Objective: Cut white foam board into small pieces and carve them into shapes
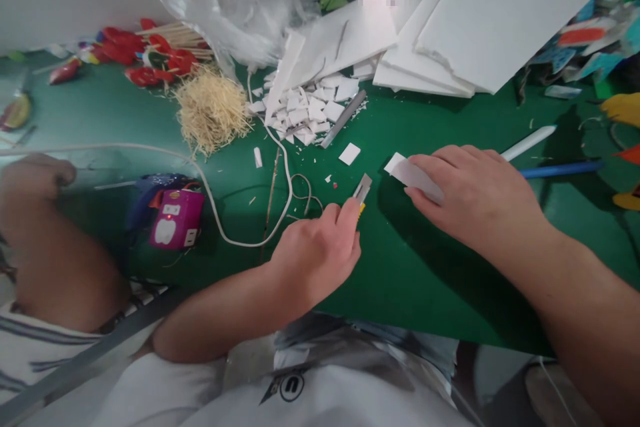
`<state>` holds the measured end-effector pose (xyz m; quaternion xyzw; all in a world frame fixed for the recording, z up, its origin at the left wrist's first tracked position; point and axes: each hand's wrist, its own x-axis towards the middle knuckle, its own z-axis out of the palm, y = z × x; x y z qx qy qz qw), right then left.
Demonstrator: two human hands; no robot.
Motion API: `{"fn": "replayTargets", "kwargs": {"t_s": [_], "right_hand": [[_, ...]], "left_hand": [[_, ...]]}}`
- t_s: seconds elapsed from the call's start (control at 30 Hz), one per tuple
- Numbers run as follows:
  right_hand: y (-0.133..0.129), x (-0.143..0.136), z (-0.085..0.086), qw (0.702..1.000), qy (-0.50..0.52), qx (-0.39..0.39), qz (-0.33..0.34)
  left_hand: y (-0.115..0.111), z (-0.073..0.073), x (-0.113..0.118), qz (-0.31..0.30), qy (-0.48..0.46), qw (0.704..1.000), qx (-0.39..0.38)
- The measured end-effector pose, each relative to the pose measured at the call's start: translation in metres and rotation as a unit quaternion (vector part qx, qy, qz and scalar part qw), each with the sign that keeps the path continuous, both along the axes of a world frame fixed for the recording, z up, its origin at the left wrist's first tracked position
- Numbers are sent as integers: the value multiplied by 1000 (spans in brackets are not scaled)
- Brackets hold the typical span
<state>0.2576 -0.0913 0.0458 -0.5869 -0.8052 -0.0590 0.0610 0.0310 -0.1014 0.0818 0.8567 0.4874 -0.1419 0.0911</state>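
White strip (417,179), pinched in the right hand (467,183), over the near part of the green table (425,287), to the right of the utility knife (363,189). Looks like foam board: matte, slim, straight-sided, brighter at the far end, the flank greyer in shade; one end sticks out past the fingertips, the other runs back under the hand. Grip on this side closed, thumb along the near edge, fingers over the far one. Left hand (317,250) wrapped closed round the knife, blade end pointing away from the body, a bit of yellow showing at its side; knife and strip apart. Handling, as judged: very light, stiff enough to keep its line over a short length, but brittle, likely to dent under a hard pinch or snap if bent. Dry surface, probably not slippery, though crumbs could make it slide. Best hold: flat along both long edges, near the middle, light pressure, fingers clear of the bright end facing the blade. Beyond, a small white square (349,154) lies loose, and past it a heap of broken white scraps (313,110) beside larger white sheets (500,27), one with a ragged edge.
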Motion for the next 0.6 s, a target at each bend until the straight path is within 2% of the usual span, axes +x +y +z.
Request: {"fn": "replayTargets", "kwargs": {"t_s": [0.1, 0.2, 0.43, 0.6], "right_hand": [[-2, -1, 0, 1000, 3, -6, -8], [-4, -3, 0, 1000, -3, -7, -4], [-3, -3, -3, 999, 21, -20, 33], [-5, -3, -6, 998, 26, -14, 58]], "left_hand": [[3, -3, -6, 23, -35, 994, 101], [6, -7, -9, 15, -86, 982, 165], [3, -19, -9, -80, -183, 962, 185], [-1, -22, -9, -95, -194, 962, 168]]}}
